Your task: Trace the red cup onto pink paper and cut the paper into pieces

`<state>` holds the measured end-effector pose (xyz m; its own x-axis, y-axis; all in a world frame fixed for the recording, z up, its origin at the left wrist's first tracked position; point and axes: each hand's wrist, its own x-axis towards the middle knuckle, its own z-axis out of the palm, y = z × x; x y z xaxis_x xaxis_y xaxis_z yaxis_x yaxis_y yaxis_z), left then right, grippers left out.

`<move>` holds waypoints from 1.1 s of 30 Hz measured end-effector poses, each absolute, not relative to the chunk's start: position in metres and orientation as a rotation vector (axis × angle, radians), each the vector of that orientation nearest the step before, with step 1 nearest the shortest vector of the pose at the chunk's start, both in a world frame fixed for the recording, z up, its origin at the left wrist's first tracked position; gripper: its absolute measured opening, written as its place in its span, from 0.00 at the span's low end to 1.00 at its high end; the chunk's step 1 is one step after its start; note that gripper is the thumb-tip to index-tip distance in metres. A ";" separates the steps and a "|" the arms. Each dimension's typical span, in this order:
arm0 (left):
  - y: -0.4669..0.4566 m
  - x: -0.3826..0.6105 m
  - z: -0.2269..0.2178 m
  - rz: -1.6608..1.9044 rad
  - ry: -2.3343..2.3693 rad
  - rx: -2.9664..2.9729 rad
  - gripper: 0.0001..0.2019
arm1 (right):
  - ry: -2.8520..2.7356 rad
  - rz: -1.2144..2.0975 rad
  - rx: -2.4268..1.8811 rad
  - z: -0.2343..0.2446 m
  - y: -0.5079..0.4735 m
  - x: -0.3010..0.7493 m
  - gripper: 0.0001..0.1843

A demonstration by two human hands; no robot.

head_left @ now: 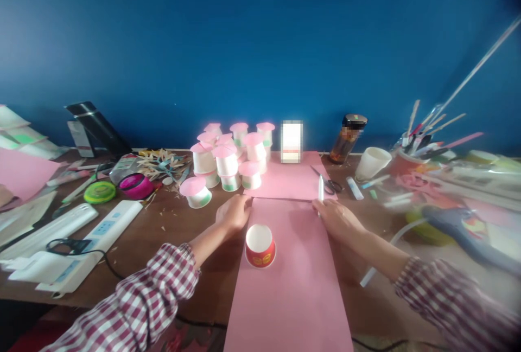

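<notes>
A long pink paper sheet stretches from the near table edge toward the middle. At its far left corner, my left hand is closed, its fingertips on the paper. My right hand is at the far right corner, closed around a white pen that points up. Those fingers also meet the sheet's edge. On the sheet's left side a red paper cup with yellow marks shows its pale round end upward. Beyond lies another pink sheet, with dark-handled scissors on its right part.
Several white cups topped with pink paper discs stand behind my left hand. Power strips lie left, near a green tape measure. At right are a white cup, a drink bottle and a blurred glue gun.
</notes>
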<state>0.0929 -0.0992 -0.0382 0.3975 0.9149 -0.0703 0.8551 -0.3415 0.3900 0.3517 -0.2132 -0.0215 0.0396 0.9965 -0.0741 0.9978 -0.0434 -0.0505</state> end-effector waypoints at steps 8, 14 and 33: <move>-0.100 0.093 -0.038 0.214 1.459 2.293 0.14 | 2.213 -0.116 2.313 -0.026 -0.217 0.357 0.08; -0.100 0.098 -0.040 0.290 1.516 2.286 0.08 | 2.230 -0.118 2.367 -0.025 -0.214 0.359 0.08; -0.092 0.099 -0.046 0.474 1.496 2.278 0.08 | 2.258 -0.138 2.369 -0.034 -0.215 0.365 0.07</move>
<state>0.0992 -0.0919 -0.0460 0.3788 0.9225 0.0744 0.7966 -0.3659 0.4811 0.3654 -0.2147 -0.0337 0.0504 0.9982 0.0315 0.9869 -0.0449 -0.1547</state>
